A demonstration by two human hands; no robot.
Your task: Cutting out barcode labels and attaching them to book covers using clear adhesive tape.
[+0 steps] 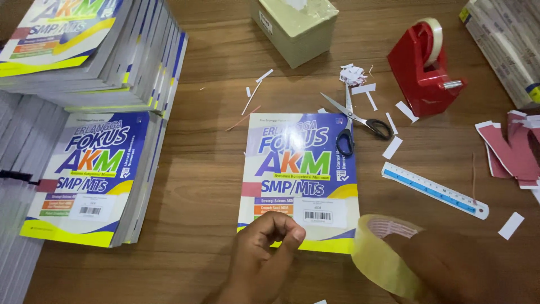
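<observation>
Left hand (264, 253): fingers curled, thumb and forefinger pinched together, empty as far as visible, over bottom edge of book (299, 180). Right hand (450, 264): closed around roll of clear tape (382, 250), just right of book's lower corner. Book: flat on wooden worktop (214, 169), cover up, blue with yellow lower band and white label. Scissors (354, 121): open, handles overlapping book's upper right corner. Ruler (434, 190): right of book, angled. Red tape dispenser (424, 70): beyond scissors, upright. Paper scraps (392, 147): scattered around scissors and ruler. Book stacks (95, 169): left side of worktop. Box (295, 25): far edge, centre.
</observation>
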